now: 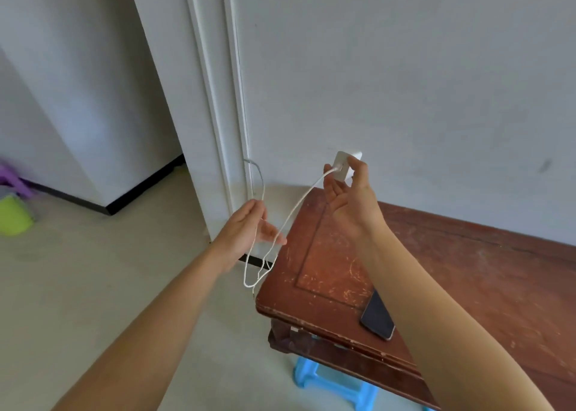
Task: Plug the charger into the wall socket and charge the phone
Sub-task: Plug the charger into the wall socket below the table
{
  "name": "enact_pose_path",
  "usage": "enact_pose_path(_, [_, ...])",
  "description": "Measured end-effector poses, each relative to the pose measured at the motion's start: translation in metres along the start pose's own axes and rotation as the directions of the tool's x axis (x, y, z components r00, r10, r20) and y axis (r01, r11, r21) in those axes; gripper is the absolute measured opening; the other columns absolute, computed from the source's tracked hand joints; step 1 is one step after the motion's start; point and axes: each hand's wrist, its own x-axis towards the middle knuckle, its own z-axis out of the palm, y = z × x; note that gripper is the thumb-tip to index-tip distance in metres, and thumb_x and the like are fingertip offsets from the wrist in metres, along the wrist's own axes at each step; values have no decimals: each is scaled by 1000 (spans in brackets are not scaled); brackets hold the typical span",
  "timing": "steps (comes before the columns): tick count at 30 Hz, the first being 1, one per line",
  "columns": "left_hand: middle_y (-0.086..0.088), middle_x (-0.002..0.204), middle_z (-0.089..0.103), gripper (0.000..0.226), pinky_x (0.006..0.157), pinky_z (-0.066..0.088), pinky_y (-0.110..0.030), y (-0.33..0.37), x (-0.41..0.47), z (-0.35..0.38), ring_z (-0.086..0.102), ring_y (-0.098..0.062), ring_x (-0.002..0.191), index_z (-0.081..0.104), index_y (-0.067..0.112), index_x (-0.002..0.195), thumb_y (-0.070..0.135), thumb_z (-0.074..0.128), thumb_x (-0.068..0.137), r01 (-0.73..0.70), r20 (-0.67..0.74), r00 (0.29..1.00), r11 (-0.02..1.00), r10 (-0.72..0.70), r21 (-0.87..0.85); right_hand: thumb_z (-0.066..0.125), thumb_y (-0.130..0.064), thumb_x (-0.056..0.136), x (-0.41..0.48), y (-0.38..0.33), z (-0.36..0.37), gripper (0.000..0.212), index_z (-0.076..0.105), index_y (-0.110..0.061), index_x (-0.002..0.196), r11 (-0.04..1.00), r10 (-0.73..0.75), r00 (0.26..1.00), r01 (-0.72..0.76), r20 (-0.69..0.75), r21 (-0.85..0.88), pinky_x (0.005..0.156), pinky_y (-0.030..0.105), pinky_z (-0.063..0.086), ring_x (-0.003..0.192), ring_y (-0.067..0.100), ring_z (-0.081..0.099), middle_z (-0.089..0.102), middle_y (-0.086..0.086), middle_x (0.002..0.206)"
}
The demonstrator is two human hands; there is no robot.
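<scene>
My right hand (349,198) pinches a white charger block (340,165) and holds it against the white wall socket (355,155), which is mostly hidden behind it. A white cable (299,205) runs from the block down to my left hand (249,223), which grips it loosely; loops hang below that hand. A dark phone (377,315) lies face up on the worn red-brown wooden table (467,270), partly covered by my right forearm.
A white door frame (218,130) stands left of the socket, with a thin grey wire (260,177) beside it. A blue plastic stool (336,385) sits under the table. A green and a purple object (12,211) lie at the far left on the floor.
</scene>
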Motion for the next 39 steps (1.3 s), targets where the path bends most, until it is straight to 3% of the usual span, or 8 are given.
enact_pose_path(3, [0,55,48,37,67,60,-44,-28,-9,-22,55,-23,44,48,18,77,37,35,106,47,59,997,998,-50,47,64,-18,95,15,18,0,36,54,-2,125,999,18,997,-16,-69,40,68,24,60,74,18,70,61,18,103])
enact_pose_path(6, [7,54,38,38,40,35,-24,-52,-3,-48,32,-10,40,49,24,70,36,38,105,86,-92,993,990,-76,113,65,-14,93,40,45,-2,39,53,-2,127,998,53,989,-46,-137,53,74,31,62,76,21,68,59,17,102])
enact_pose_path(11, [14,47,35,40,41,25,-22,-94,31,-105,29,-4,42,46,29,61,30,45,101,181,-348,934,948,-83,261,66,-13,88,100,116,-2,31,58,0,115,952,242,957,-202,-158,231,82,37,61,73,26,67,58,15,102])
enact_pose_path(19, [2,55,34,35,45,24,-29,-141,117,-230,29,-15,49,44,19,63,24,48,98,440,-481,833,853,-271,280,60,-10,97,222,249,6,33,45,-11,126,888,460,844,-434,-277,153,38,16,44,55,10,63,58,13,105])
enact_pose_path(23, [2,55,36,32,43,26,-26,-140,168,-282,31,-14,47,51,17,70,27,47,99,429,-473,844,848,-254,311,60,-13,98,268,292,18,16,54,-7,112,894,446,831,-428,-333,131,38,17,42,56,11,63,60,11,95])
enact_pose_path(28, [2,56,33,33,34,24,-17,-169,223,-331,27,-13,45,45,18,70,27,44,102,498,-400,823,852,-404,164,61,-25,100,312,338,27,39,49,-7,132,922,373,829,-380,-417,68,40,18,46,54,9,64,63,10,98])
enact_pose_path(32, [0,55,33,35,38,21,-21,-218,272,-364,24,-12,43,38,17,71,29,39,104,575,-279,802,810,-529,117,61,-26,100,344,379,19,30,57,-7,123,958,241,813,-287,-530,-5,40,18,45,53,7,64,68,9,103])
enact_pose_path(39, [-7,50,49,40,44,34,-27,-327,360,-419,40,-18,39,47,8,68,20,36,104,709,-79,705,704,-705,53,62,-27,99,383,478,-16,21,60,-12,113,976,50,547,-205,-836,-75,36,15,37,55,5,58,63,9,105])
